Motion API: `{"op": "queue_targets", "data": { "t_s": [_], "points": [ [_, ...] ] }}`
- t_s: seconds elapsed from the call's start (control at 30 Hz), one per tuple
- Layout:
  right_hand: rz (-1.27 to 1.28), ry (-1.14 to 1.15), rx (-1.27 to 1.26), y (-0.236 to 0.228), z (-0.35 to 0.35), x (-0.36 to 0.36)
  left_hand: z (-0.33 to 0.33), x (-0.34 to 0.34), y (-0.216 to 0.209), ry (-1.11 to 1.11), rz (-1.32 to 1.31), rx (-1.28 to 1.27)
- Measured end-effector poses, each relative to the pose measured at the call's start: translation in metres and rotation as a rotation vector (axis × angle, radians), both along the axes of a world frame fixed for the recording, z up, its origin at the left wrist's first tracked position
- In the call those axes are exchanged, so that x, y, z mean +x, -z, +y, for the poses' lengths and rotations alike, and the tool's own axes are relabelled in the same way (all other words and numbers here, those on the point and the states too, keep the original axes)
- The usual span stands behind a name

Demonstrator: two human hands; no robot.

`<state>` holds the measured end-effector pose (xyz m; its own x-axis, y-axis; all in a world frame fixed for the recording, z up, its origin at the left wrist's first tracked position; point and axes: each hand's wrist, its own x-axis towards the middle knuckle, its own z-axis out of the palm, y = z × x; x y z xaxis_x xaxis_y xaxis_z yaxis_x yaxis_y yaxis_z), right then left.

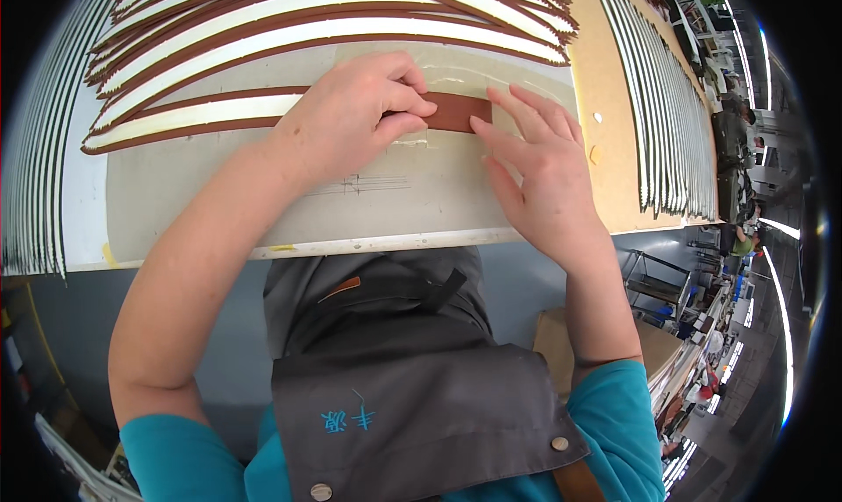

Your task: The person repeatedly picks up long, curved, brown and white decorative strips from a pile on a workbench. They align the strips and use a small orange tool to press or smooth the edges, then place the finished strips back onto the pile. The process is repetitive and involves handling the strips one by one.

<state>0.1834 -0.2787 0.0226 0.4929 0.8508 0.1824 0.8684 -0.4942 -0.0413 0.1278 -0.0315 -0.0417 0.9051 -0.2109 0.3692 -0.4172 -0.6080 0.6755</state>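
Brown-and-cream strip [460, 113] lies across grey mat [210, 199]. Hands apart: left hand [346, 112] curled over strip, can't tell if gripping; right hand [553, 164] loosely spread, fingertips at strip's end on mat. Strip pile [254, 42] along mat's far edge.
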Motion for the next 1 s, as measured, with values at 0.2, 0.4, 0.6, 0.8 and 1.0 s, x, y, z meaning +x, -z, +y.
{"op": "queue_targets", "data": {
  "t_s": [0.2,0.4,0.6,0.8,1.0],
  "points": [
    [0.217,-0.013,0.024,0.023,0.003,-0.002,0.0,-0.001,-0.004,-0.011,0.029,-0.03],
    [0.253,-0.04,0.078,0.031,-0.004,0.005,0.0,-0.008,-0.006,-0.084,-0.012,0.03],
    [0.233,-0.051,0.139,0.038,-0.005,0.006,-0.007,-0.034,-0.022,-0.222,-0.074,0.524],
    [0.235,-0.089,0.114,0.032,-0.012,0.016,-0.014,-0.048,-0.024,-0.297,0.025,0.539],
    [0.169,-0.082,0.09,0.03,-0.025,0.022,-0.019,-0.055,-0.019,-0.342,0.032,0.531]
  ]
}}
